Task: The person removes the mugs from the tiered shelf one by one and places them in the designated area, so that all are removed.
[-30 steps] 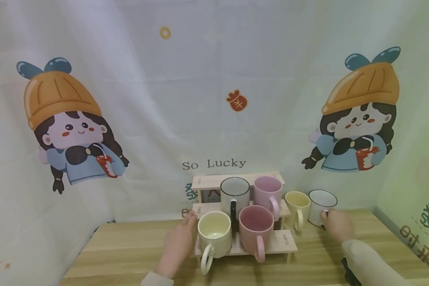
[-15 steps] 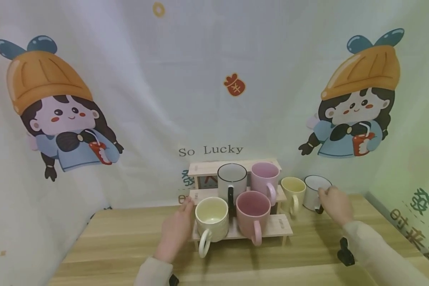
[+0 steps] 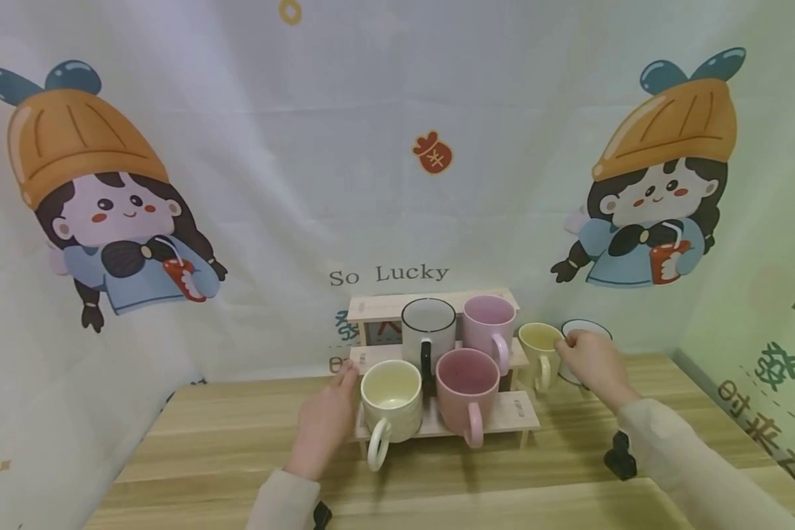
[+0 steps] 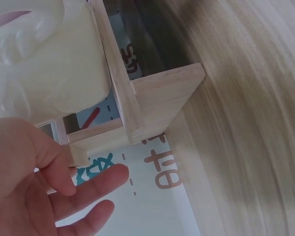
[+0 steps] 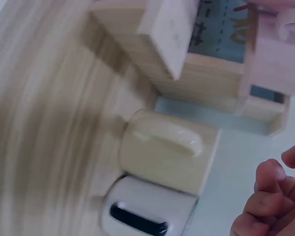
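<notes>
My left hand [image 3: 321, 427] is at the left end of a three-tier wooden rack [image 3: 517, 412]. Its fairly straight fingers touch the middle shelf's end; the left wrist view shows them spread beside the cream mug [image 4: 44, 78]. My right hand [image 3: 592, 364], fingers loosely curled and holding nothing, is raised by two mugs right of the rack: a small yellow mug [image 5: 162, 142] and a white mug [image 5: 147, 201] with a black handle. From the head, the hand covers part of the white mug; in the right wrist view, it is apart from both.
On the bottom shelf stand the cream mug and a dusky pink mug [image 3: 464, 390]. The middle shelf bears a white, black-handled mug [image 3: 430, 324] and a lilac mug [image 3: 489, 320]. A printed cloth [image 3: 384, 184] hangs behind the wooden table [image 3: 212, 442].
My right hand has left the white mug's handle, rising and then shifting left toward the yellow mug. My left hand has stayed at the rack. The head view has tilted down somewhat.
</notes>
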